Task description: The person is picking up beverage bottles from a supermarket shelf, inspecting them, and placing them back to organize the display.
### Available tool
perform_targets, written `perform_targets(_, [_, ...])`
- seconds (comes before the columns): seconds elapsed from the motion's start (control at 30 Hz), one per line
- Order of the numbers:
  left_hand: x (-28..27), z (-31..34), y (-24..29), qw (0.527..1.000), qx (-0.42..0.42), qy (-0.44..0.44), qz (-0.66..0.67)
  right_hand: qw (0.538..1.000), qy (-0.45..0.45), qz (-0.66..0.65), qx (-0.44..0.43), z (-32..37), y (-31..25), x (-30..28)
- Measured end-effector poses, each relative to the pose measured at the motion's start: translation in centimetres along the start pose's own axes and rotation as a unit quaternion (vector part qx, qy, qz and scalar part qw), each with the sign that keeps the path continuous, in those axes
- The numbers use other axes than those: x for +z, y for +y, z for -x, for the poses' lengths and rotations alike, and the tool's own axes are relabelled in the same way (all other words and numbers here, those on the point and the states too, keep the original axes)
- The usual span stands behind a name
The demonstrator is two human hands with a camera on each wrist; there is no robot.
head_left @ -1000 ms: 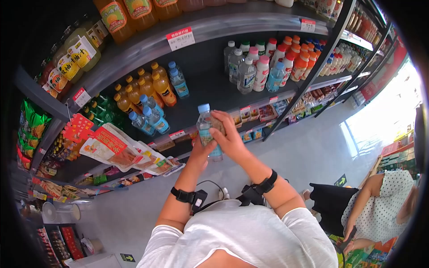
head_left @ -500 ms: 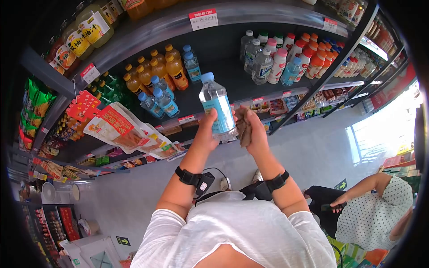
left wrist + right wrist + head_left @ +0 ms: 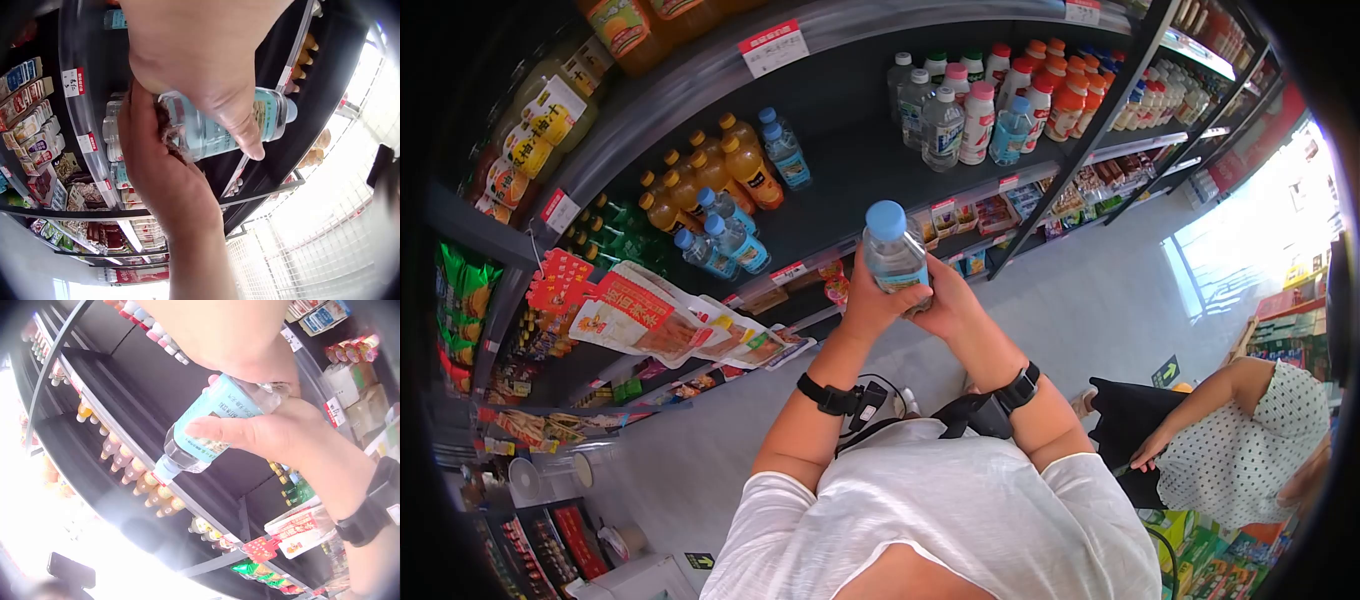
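A clear bottle with a blue cap and light blue label (image 3: 894, 250) is held in front of the chest, its cap tilted towards the head camera. My left hand (image 3: 872, 302) grips its side, the thumb lying across the label in the left wrist view. Around the bottle's lower end is my right hand (image 3: 948, 302); a brown crumpled cloth (image 3: 169, 134) shows between that palm and the bottle's base. The cloth is hidden in the head view, and the right fingertips are mostly hidden.
Beyond the hands, a dark shelf (image 3: 840, 215) bears orange drinks (image 3: 750, 172), blue-labelled bottles (image 3: 738, 243) and milk drinks (image 3: 978, 122). Hanging snack packs (image 3: 640, 315) stick out at the left. Another person (image 3: 1240, 440) stands at the right.
The bottle has tipped its cap towards the head camera. My right hand, apart from it half a second ago with the cloth, has come against its lower end.
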State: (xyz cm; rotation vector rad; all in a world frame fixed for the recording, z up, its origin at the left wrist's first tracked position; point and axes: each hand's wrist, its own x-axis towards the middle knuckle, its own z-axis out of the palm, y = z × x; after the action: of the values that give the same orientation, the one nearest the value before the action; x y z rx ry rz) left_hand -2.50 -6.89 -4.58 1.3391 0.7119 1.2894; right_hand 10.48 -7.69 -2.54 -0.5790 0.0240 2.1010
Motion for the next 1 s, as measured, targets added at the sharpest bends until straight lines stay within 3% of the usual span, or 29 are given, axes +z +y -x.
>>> perform_targets(0.2, [1.1, 0.1, 1.6, 0.991, 0.032, -0.013, -0.133, 0.999, 0.019, 0.028, 0.007, 0.5, -1.3, -2.0])
perform_targets(0.3, [1.3, -0.2, 3.6, 0.994, -0.054, 0.032, -0.095, 0.998, 0.020, 0.054, -0.005, 1.5, -1.6, -2.6])
perform_targets(0.37, [0.3, -0.7, 1.8, 0.988, -0.002, 0.075, -0.136, 0.994, 0.018, 0.103, -0.035, 2.3, -2.1, -2.4])
perform_targets(0.4, [0.0, -0.9, 1.5, 0.983, 0.025, 0.096, -0.156, 0.987, 0.007, 0.128, -0.094, 2.4, -2.6, -2.2])
perform_targets(0.5, [-0.3, -0.7, 1.3, 0.974, -0.011, 0.105, -0.201, 0.934, -0.002, 0.231, -0.274, 2.8, -3.0, 0.0])
perform_targets(0.57, [0.5, -0.4, 1.9, 0.977, -0.064, 0.104, -0.177, 0.854, 0.026, 0.332, -0.399, 3.2, -2.2, 2.9])
perform_targets(0.6, [1.0, -0.3, 2.0, 0.977, -0.090, 0.104, -0.164, 0.754, -0.014, 0.458, -0.471, 2.5, -1.9, 2.7])
perform_targets(0.63, [1.6, -0.5, 1.7, 0.987, -0.070, 0.107, -0.102, 0.646, 0.007, 0.563, -0.516, 2.4, -1.2, 3.3])
perform_targets(0.7, [2.3, -0.7, 0.7, 0.993, -0.028, 0.110, 0.024, 0.385, 0.048, 0.725, -0.569, 2.2, 0.2, 4.4])
perform_targets(0.73, [1.7, -0.3, 0.7, 0.969, 0.042, 0.104, -0.221, 0.399, 0.055, 0.714, -0.572, 1.2, 0.3, 3.7])
perform_targets(0.83, [0.8, 0.7, 2.1, 0.948, -0.048, 0.105, -0.297, 0.529, 0.015, 0.653, -0.541, 0.1, 0.0, 3.5])
perform_targets(0.87, [0.3, 0.8, 2.2, 0.962, -0.073, 0.092, -0.247, 0.545, -0.002, 0.650, -0.530, -0.4, -0.5, 3.2])
perform_targets(0.93, [-0.6, 1.2, 2.4, 0.980, -0.122, 0.063, -0.141, 0.764, -0.036, 0.487, -0.422, -0.4, -1.1, 4.0])
perform_targets(0.97, [-1.1, 1.3, 2.7, 0.981, -0.143, 0.041, -0.122, 0.850, -0.050, 0.390, -0.352, -0.3, -1.4, 4.5])
perform_targets(1.0, [-1.5, 1.6, 2.9, 0.981, -0.164, 0.018, -0.102, 0.905, -0.079, 0.302, -0.291, 0.0, -1.8, 5.3])
